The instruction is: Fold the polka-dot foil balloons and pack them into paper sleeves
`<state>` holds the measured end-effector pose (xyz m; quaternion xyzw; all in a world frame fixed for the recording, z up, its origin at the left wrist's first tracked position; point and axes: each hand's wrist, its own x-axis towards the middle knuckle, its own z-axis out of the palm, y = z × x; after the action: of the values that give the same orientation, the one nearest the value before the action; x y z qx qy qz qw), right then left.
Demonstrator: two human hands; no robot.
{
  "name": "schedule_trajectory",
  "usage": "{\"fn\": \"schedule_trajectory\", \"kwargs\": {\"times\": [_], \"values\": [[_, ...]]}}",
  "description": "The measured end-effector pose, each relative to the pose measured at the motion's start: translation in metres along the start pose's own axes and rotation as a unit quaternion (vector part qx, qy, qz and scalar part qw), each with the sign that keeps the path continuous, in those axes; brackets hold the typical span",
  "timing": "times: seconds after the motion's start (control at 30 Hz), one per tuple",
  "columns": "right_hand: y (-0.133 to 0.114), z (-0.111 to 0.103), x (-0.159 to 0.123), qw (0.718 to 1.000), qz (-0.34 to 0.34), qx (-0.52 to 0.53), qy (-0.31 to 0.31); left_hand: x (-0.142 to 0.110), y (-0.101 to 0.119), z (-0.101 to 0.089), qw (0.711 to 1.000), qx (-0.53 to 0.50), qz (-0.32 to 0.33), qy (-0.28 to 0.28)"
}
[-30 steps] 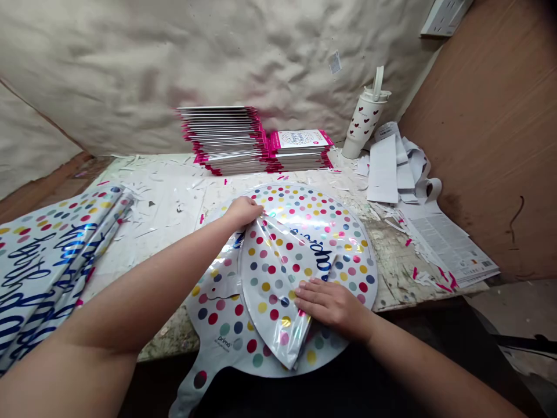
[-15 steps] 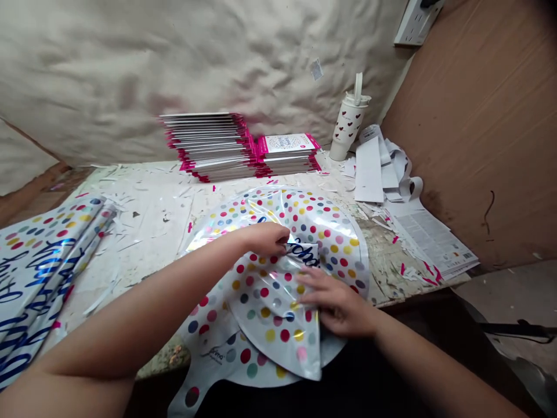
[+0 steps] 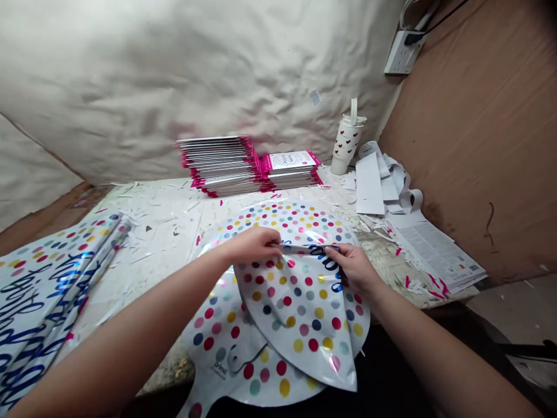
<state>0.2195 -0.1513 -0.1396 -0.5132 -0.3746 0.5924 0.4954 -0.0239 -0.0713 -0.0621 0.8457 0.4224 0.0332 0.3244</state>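
A white foil balloon with coloured dots and blue lettering, partly folded (image 3: 300, 307), is stretched between my two hands. My left hand (image 3: 260, 244) pinches its upper edge at the left. My right hand (image 3: 352, 264) grips the same edge at the right, thumb on top. The folded balloon's lower point hangs toward the table's front edge. Beneath it lies a flat round dotted foil balloon (image 3: 217, 331), whose tail sticks out at the lower left. Part of that flat balloon is hidden by the folded one and my arms.
More dotted foil balloons (image 3: 47, 284) lie folded at the left. Pink-edged card packs (image 3: 224, 165) stand stacked at the back, beside a lower stack (image 3: 291, 168). A tumbler with hearts (image 3: 347, 142), paper strips (image 3: 369, 186) and printed sheets (image 3: 439, 249) are at the right. Scraps litter the table (image 3: 152, 226).
My left hand has moved right along the balloon. My right hand has gone from lying flat on it to gripping its upper edge, and the balloon's fold has turned and spread wider.
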Motion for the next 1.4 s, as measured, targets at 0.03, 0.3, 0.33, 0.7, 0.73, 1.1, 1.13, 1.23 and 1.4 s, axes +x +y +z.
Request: {"fn": "schedule_trajectory", "kwargs": {"times": [0.03, 0.3, 0.33, 0.7, 0.73, 1.1, 1.13, 1.23, 1.4], "values": [[0.003, -0.003, 0.001, 1.000, 0.009, 0.006, 0.005, -0.006, -0.012, -0.004, 1.000, -0.015, -0.017, -0.002], [0.012, -0.016, 0.006, 0.998, 0.062, 0.031, 0.015, -0.049, -0.068, 0.010, 0.871, -0.479, -0.075, 0.074], [0.012, -0.016, 0.006, 0.997, 0.065, 0.031, 0.015, -0.049, -0.067, 0.014, 0.874, -0.474, -0.057, 0.090], [0.007, -0.017, 0.007, 0.995, 0.103, 0.008, 0.000, -0.023, -0.051, 0.029, 0.913, -0.344, -0.025, 0.218], [0.007, -0.017, 0.007, 0.994, 0.107, 0.007, 0.000, -0.023, -0.053, 0.030, 0.910, -0.348, -0.030, 0.222], [-0.002, -0.011, 0.007, 0.994, 0.106, -0.005, 0.014, -0.055, -0.085, 0.012, 0.869, -0.258, -0.128, 0.403], [-0.004, -0.009, 0.006, 0.995, 0.103, -0.013, 0.010, -0.054, -0.080, 0.011, 0.870, -0.214, -0.121, 0.428], [-0.007, -0.001, 0.006, 0.995, 0.093, -0.040, -0.004, -0.047, -0.053, 0.023, 0.923, -0.036, -0.012, 0.382], [-0.001, 0.002, 0.020, 0.992, 0.087, -0.089, 0.030, -0.036, -0.019, 0.077, 0.980, 0.143, 0.111, 0.083]]}}
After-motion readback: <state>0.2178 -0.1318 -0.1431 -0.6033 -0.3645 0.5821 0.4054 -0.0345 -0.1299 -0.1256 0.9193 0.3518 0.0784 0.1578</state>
